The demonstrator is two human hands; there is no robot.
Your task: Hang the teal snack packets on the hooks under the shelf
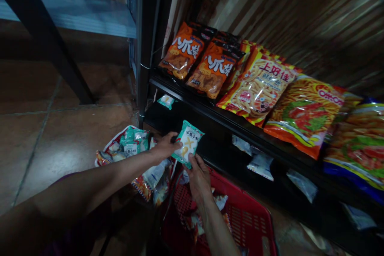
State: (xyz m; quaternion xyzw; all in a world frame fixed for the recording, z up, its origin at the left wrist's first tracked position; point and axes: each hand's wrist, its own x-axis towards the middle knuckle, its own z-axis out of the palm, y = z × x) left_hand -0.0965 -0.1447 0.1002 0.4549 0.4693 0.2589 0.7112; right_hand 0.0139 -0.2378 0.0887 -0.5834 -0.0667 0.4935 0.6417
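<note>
Between my two hands is a small teal-and-white snack packet (189, 141), its printed front facing me. My left hand (168, 146) grips its left edge, the thumb lying on the front. My right hand (198, 174) pinches the lower right corner. The packet is held in front of the dark lower shelf (207, 140). Another teal packet (166, 101) lies at that shelf's left end. Below my left forearm, a container with a white rim (100, 150) holds several teal packets (132, 142) and other snack bags. Under my right hand stands a red plastic basket (249, 216) with some packets inside.
Above, the upper shelf carries orange-and-black snack bags (211, 66), yellow-and-red bags (259, 84) and larger orange bags (306, 112). Silvery packets (261, 164) sit along the lower shelf. A dark shelf post (145, 48) rises at left, and a slanted dark leg (57, 44) stands on the tiled floor.
</note>
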